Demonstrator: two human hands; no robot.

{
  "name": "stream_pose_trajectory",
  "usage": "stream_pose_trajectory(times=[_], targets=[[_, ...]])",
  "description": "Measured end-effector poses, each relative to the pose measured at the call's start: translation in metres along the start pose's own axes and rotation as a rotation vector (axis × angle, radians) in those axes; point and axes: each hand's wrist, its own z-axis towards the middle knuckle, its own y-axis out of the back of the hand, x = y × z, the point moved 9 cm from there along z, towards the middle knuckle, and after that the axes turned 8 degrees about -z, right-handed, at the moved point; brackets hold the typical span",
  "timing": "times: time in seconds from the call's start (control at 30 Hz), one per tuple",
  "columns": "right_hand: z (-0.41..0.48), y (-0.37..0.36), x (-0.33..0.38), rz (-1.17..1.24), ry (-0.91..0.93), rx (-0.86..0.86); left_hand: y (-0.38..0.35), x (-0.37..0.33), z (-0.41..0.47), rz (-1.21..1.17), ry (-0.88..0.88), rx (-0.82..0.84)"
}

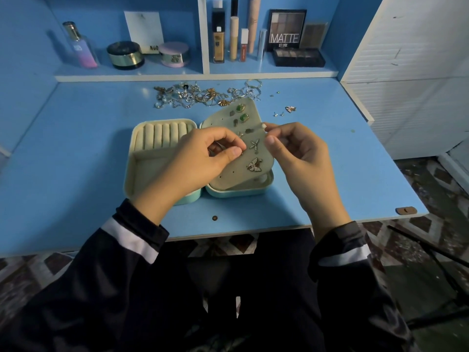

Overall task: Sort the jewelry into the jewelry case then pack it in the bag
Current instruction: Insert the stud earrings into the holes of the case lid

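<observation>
Lying open on the blue desk (330, 161), the mint jewelry case (130, 163) shows a row of cream ring rolls and a bare tray in its left half. Over its right half an earring panel (220, 115) is lifted and tilted. Pinned to the panel are two green stone earrings (240, 107), a star-shaped earring (254, 144) and a butterfly earring (254, 165). The left hand (200, 158) curls over the panel's left part, thumb and forefinger pinched together on it; anything small between them is too small to make out. The right hand (297, 153) pinches the panel's right edge between thumb and forefinger. Behind the case, a jewelry pile (203, 96) of rings, chains and earrings lies spread on the desk. To its right, apart, lie a loose butterfly earring (290, 108) and two small studs (278, 113). On the shelf at the back stand a perfume bottle (78, 45), a foundation bottle (218, 36) and a MATTE eyeshadow palette (286, 29).
</observation>
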Motion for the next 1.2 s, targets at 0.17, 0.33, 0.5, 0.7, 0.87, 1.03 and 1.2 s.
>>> stream_pose_trajectory(times=[0.17,0.33,0.5,0.7,0.87,1.03,1.2], targets=[[0.0,0.0,-0.001,-0.011,-0.004,-0.001,0.0,-0.004,-0.006,0.067,-0.051,-0.067],[-0.002,0.001,0.0,-0.008,-0.003,-0.01,0.0,-0.022,-0.017,0.289,-0.217,-0.162],[-0.003,0.0,0.002,0.004,-0.012,-0.012,-0.003,-0.03,-0.029,0.412,-0.34,-0.214],[-0.005,0.001,0.002,-0.021,-0.04,-0.03,-0.006,-0.027,-0.044,0.358,-0.299,-0.213],[-0.007,-0.005,0.012,0.117,-0.043,-0.001,-0.005,-0.025,-0.048,0.287,-0.265,-0.182],[-0.003,-0.015,0.016,0.224,-0.051,0.04,0.003,-0.019,-0.047,0.169,-0.224,-0.218],[0.002,-0.027,0.024,0.301,-0.055,0.1,0.01,-0.021,-0.05,0.156,-0.246,-0.26]])
